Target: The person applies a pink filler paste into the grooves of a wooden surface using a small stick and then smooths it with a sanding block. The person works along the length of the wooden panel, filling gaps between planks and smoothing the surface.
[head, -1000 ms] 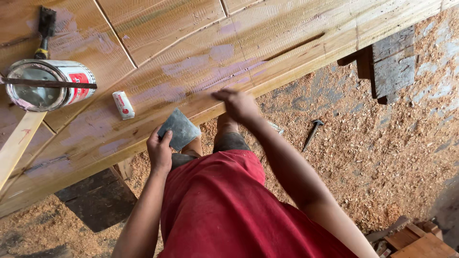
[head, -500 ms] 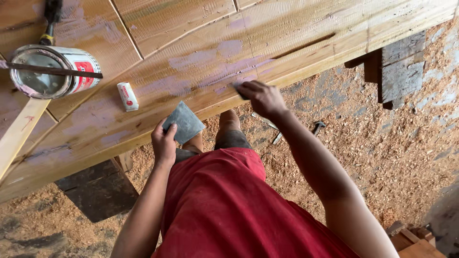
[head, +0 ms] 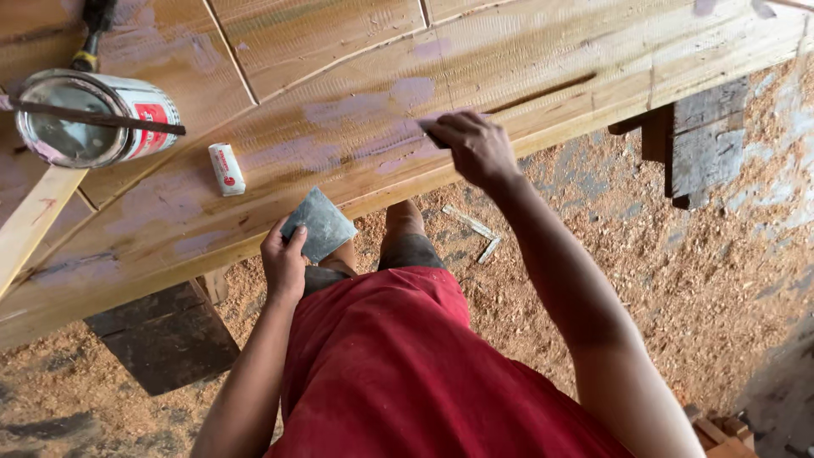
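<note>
A wide planked wooden bench (head: 339,51), blotched with purplish filler, stands over a sawdust floor (head: 644,254). An open tin (head: 89,119) sits near its left end, handy. The right hand (head: 475,148), closed on a small scraper, presses the near edge; the left hand (head: 284,259) pinches a grey metal plate (head: 320,225) just off that edge.

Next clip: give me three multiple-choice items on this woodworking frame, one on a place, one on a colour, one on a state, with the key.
1. Where is the small white tube?
A. on the wooden panel
B. in the sawdust
C. inside the can

2. What colour is the person's shirt?
A. blue
B. red
C. white

3. What state is the can in?
A. sealed
B. crushed
C. open, a stick across its mouth

Key: 1 A, the tube lies on the panel right of the can. 2 B, the cloth is plainly red. 3 C, the inside shows and a thin stick spans the rim.
</note>
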